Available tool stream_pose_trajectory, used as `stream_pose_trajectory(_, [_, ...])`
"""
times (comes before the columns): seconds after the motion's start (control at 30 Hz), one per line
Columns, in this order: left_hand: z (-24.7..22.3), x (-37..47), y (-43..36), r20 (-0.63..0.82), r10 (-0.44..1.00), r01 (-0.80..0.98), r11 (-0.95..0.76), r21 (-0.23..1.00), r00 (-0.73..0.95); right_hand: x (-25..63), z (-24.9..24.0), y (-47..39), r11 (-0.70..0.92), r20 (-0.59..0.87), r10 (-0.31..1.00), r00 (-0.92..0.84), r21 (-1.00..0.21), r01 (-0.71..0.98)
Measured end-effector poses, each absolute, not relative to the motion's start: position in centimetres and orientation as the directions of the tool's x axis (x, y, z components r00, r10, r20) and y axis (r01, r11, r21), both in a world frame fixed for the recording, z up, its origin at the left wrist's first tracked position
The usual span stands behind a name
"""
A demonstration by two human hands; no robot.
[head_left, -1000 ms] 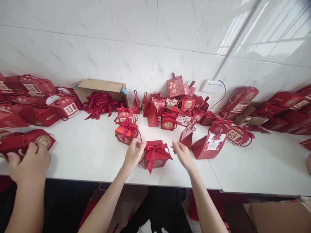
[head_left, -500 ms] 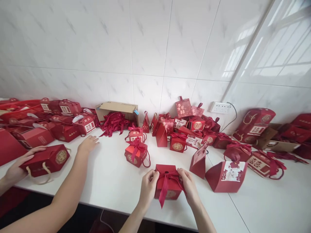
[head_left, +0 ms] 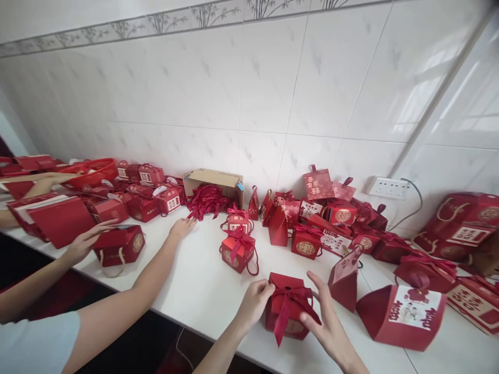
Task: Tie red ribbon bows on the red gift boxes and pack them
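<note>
A red gift box [head_left: 284,323] stands near the table's front edge, with a dark red ribbon [head_left: 281,324] tied in a bow across its top. At the box's upper left corner, my left hand [head_left: 254,302] is closed in a pinch on the ribbon's left side. My right hand [head_left: 327,327] is open to the right of the box, thumb and fingers spread around that side of the bow. Just behind stands a smaller red box [head_left: 234,255] with a bow and cord handles.
A co-worker's hand [head_left: 89,240] rests on a red box with rope handles [head_left: 127,243]; the other hand [head_left: 181,228] reaches toward ribbons [head_left: 208,200] in a cardboard box [head_left: 214,177]. Finished-looking boxes [head_left: 307,241] crowd the right, near a power strip [head_left: 388,188].
My right hand has let go of the ribbon and opened. My left hand stays pinched. The view has swung left and up. The co-worker's hand reaches closer to the ribbon pile.
</note>
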State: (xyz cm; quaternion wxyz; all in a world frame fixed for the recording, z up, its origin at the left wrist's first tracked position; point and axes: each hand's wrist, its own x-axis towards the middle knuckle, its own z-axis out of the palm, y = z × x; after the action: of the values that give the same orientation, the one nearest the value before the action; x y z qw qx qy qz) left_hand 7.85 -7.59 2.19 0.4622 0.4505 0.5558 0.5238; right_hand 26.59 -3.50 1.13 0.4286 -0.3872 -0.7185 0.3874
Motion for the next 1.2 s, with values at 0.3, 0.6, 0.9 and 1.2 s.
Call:
stream_pose_trajectory(0.3, [7.1, 9.7, -9.3, 0.204, 0.952, 0.353, -0.115, 0.928, -0.227, 26.0, 2.9, -5.0, 0.669, 0.548, 0.742, -0.386, -0.648, 0.364])
stream_pose_trajectory(0.6, [10.1, 13.5, -11.5, 0.856, 0.517, 0.329, -0.807, 0.491, -0.009, 29.4, 6.8, -7.2, 0.729, 0.86, 0.507, -0.057, -0.392, 0.562])
stream_pose_trajectory(0.9, [7.2, 19.7, -7.7, 0.57, 0.812, 0.016, -0.576, 0.817, 0.123, 37.2, 8.5, -11.9, -0.112, -0.16, 0.986, 0.043, -0.832, -0.544])
stream_pose_trajectory(1.2, [2.4, 28.9, -7.2, 0.347, 0.663, 0.314, -0.667, 0.675, 0.663, 43.8, 8.6, -17.3, 0.011, -0.228, 0.93, 0.289, -0.767, -0.641])
